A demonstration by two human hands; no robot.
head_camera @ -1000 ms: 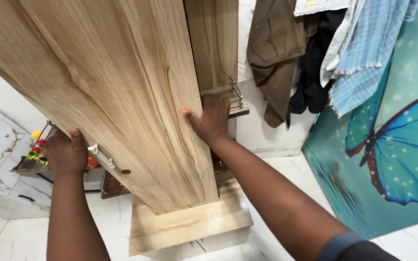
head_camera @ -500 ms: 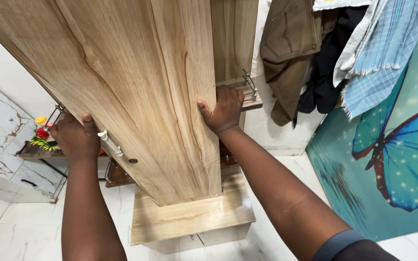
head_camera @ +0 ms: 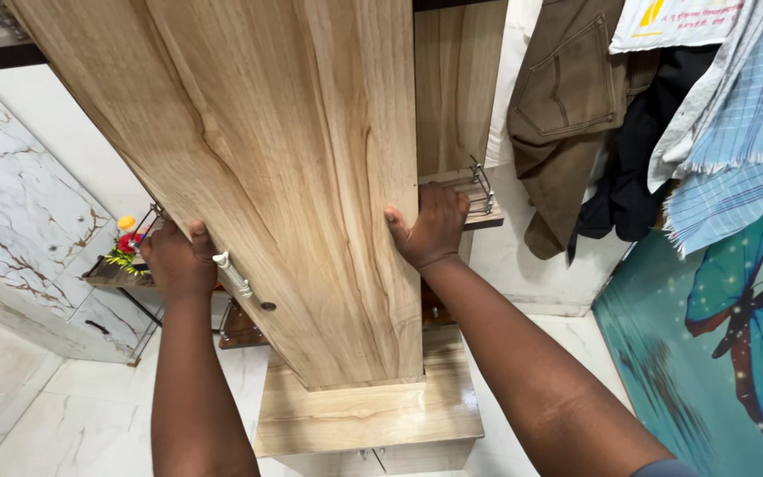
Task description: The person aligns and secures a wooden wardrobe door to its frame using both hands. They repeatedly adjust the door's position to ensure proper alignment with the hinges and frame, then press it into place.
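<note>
Both hands slid lower, wooden door (head_camera: 293,177) between them; left hand (head_camera: 177,262), right hand (head_camera: 430,225) gripping its edges

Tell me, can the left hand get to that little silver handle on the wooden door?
Probably yes: the left hand already grips the wooden door edge right beside the silver handle, with nothing between them.

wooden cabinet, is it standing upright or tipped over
Tipped. The wooden cabinet leans away from the wall behind it, gripped by the left hand and right hand on its side edges.
</note>
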